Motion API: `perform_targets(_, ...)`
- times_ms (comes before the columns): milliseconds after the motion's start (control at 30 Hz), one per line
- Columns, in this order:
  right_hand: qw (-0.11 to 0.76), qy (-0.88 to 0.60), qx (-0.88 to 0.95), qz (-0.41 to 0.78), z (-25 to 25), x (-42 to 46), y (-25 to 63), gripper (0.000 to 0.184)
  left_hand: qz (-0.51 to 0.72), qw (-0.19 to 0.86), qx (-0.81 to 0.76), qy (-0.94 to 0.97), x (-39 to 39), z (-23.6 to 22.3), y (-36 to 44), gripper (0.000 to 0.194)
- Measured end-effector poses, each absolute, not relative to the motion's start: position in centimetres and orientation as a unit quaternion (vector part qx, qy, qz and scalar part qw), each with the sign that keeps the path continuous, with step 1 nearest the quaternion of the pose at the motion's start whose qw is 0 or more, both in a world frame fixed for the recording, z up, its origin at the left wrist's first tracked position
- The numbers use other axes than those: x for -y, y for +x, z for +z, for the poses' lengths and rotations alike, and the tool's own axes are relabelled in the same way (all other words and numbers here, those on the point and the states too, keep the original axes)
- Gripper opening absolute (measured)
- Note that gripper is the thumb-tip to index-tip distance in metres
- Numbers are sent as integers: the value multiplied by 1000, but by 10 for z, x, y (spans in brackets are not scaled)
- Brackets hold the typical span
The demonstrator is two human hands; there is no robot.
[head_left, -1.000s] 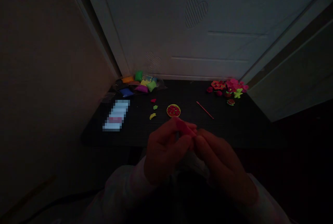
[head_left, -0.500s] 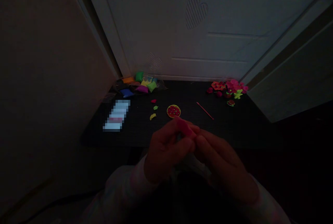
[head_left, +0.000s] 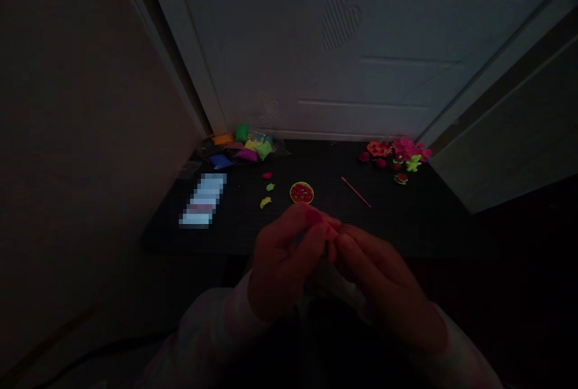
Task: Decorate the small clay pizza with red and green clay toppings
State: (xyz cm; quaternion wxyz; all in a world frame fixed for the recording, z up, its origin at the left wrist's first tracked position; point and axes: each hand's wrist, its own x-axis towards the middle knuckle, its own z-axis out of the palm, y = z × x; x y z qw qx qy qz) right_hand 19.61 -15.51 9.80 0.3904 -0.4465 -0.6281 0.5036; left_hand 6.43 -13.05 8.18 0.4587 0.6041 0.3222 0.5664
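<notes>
Pinching a small pink piece (head_left: 315,217) between thumb and fingers of the left hand (head_left: 283,262) — and nipping its right end with the fingertips of the right hand (head_left: 389,280). Holding it up near the front edge of a dark counter (head_left: 325,166). Facing, just beyond the hands, a yellow-rimmed red disc (head_left: 301,192), with a red piece (head_left: 267,176), a green piece (head_left: 270,187) and a yellow piece (head_left: 265,203) to its left and a thin red stick (head_left: 356,192) slanting to its right. Looking farther out toward coloured packets (head_left: 247,154) at back left — and bright pink flowers (head_left: 405,149) at back right.
</notes>
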Motion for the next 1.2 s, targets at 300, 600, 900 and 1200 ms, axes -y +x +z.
perform_targets(300, 385, -464, 625, 496, 95, 154, 196, 26, 547, 471, -360, 591, 133, 83, 67, 11)
perform_targets(600, 387, -467, 674, 421, 98, 154, 193, 22, 551, 528, -376, 525, 134, 81, 71, 8)
perform_targets(900, 379, -471, 675, 423, 98, 153, 193, 22, 541, 507, -383, 551, 135, 85, 70, 8)
perform_targets(1200, 403, -452, 613, 507, 96, 155, 195, 24, 558, 543, -305, 550, 134, 79, 66, 15)
